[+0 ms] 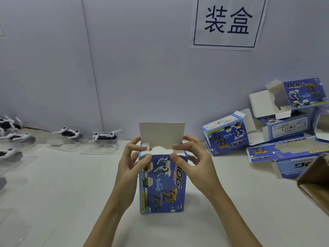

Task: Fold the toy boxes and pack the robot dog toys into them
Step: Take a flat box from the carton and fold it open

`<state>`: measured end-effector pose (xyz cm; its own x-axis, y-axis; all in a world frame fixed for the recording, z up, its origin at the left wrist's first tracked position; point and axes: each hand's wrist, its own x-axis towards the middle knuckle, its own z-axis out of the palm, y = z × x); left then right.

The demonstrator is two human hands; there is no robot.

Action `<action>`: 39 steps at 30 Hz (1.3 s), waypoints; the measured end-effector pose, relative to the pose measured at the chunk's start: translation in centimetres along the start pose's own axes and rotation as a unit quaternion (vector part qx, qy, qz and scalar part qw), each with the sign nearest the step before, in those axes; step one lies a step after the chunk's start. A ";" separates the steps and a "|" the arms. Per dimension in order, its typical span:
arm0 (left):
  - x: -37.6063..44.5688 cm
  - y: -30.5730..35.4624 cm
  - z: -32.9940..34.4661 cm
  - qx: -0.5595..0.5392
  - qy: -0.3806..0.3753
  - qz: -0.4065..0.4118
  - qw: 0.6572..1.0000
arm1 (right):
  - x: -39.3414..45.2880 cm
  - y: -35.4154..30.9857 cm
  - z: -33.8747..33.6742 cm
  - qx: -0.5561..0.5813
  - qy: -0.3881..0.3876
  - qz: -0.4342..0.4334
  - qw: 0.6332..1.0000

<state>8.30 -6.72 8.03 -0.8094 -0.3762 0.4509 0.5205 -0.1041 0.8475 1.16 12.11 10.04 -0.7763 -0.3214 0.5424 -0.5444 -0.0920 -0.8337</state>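
left hand (132,162) + right hand (191,158) pinch upright toy box (162,186) top flaps | lid flap up

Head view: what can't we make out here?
- Inside of the upright toy box: hidden by its own walls, side flaps and both hands, left hand, right hand; whether a toy is inside cannot be told.
- Robot dog toys at far left: cut off by the frame edge, so no count.
- Brown carton at right: cut off by the edge.
- Small print on the lying box: too small.
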 end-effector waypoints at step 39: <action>-0.6 -2.4 0.4 0.391 0.002 0.316 0.864 | -0.8 2.3 1.4 -0.098 -0.029 -0.144 0.984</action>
<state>7.42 -5.86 5.83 -0.4283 -0.1337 0.8937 0.5147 0.7768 0.3629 0.97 10.84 7.59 -0.5636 -0.3631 0.7419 -0.7948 -0.0061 -0.6068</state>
